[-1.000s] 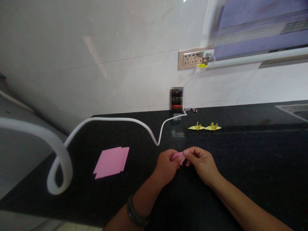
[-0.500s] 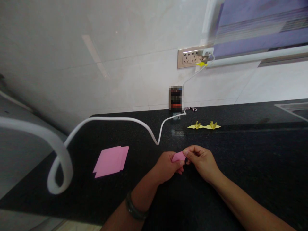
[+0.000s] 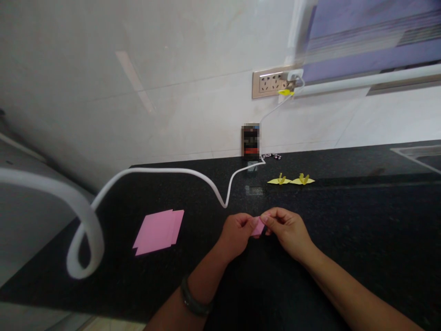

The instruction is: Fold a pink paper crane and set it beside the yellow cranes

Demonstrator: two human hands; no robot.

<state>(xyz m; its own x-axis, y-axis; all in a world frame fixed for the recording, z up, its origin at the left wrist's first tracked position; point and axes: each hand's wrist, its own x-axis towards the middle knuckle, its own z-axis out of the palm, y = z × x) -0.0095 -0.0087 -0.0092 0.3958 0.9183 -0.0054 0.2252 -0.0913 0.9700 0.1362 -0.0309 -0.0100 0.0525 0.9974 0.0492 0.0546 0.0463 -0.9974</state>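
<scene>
Between my two hands is a small folded piece of pink paper [image 3: 258, 228], held above the dark counter. My left hand [image 3: 238, 233] pinches its left side, thumb on top. My right hand [image 3: 288, 229] grips the upper right edge between thumb and fingers. Fingers cover much of the paper, so its full folded shape is hidden. To the left lies a loose stack of pink paper sheets [image 3: 157, 231]. Beyond my hands, two yellow folded-paper cranes [image 3: 279, 181] sit side by side with wings spread.
A white cable [image 3: 186, 171] loops across the left of the black counter [image 3: 113, 285]. A phone-like device [image 3: 251, 141], blurred out, leans on the wall under a socket panel [image 3: 265, 84]. Another yellow paper piece [image 3: 285, 92] is at the sockets. A sink edge [image 3: 413, 156] shows far right.
My left hand has shifted its grip: its thumb has moved up to the paper's upper left, and its fingers no longer show below. The right hand stays nearly in place.
</scene>
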